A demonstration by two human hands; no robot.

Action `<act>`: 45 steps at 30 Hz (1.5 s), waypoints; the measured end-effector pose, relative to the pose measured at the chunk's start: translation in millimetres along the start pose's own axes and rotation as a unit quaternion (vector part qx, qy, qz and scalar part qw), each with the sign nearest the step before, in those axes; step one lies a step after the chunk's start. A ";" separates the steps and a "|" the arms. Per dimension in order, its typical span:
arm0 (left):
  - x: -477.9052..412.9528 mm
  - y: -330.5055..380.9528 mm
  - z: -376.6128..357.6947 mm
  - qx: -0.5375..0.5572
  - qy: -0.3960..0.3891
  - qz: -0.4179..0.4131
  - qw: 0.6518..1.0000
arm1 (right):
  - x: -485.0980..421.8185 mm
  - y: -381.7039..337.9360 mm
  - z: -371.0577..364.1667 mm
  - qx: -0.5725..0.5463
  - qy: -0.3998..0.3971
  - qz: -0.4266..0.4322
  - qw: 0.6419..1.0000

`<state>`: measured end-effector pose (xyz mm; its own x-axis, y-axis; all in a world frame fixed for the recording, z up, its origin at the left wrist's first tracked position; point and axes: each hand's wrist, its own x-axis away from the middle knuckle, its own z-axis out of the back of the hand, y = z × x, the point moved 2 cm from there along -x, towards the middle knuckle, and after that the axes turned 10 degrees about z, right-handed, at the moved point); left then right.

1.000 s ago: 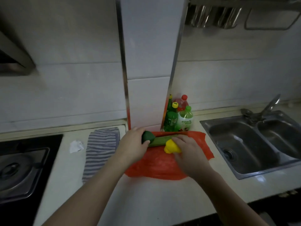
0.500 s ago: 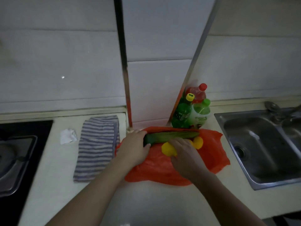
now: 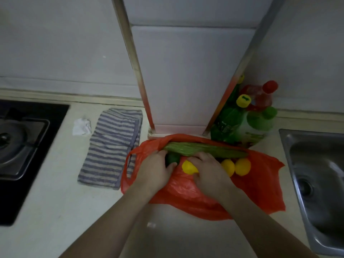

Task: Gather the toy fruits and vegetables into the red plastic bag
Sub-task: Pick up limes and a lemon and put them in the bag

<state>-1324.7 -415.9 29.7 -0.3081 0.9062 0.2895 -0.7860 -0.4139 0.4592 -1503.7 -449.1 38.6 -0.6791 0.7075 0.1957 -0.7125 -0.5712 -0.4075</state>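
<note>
The red plastic bag (image 3: 256, 190) lies flat on the pale counter below the tiled pillar. A long green toy cucumber (image 3: 204, 148) lies across its far side. My left hand (image 3: 154, 170) curls round a dark green round toy (image 3: 172, 158) near the cucumber's left end. My right hand (image 3: 210, 171) grips a yellow toy (image 3: 188, 167) on the bag. Two more yellow round toys (image 3: 235, 166) sit just right of that hand, in front of the cucumber.
A striped cloth (image 3: 111, 146) and a crumpled white paper (image 3: 81, 126) lie left of the bag. The gas hob (image 3: 20, 146) is at far left. Green and red bottles (image 3: 245, 116) stand behind the bag. The steel sink (image 3: 316, 174) is on the right.
The view has tilted down and closer. Both hands stay on the bag with their toys; two more yellow toys now show to the right of my right hand.
</note>
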 end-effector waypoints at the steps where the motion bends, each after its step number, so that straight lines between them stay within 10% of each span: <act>1: -0.6 -1.4 -4.2 0.003 0.002 0.005 1.000 | -2.6 3.4 -2.2 0.000 -0.008 0.006 1.000; 45: 5.5 6.7 -12.5 0.033 0.020 -0.049 0.998 | 6.4 12.7 -4.8 0.038 0.046 0.018 0.998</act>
<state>-1338.3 -412.6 23.9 -0.2535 0.9448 0.2074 -0.7763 -0.3266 0.5391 -1516.3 -449.8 30.4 -0.6874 0.7196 0.0981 -0.7022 -0.6241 -0.3428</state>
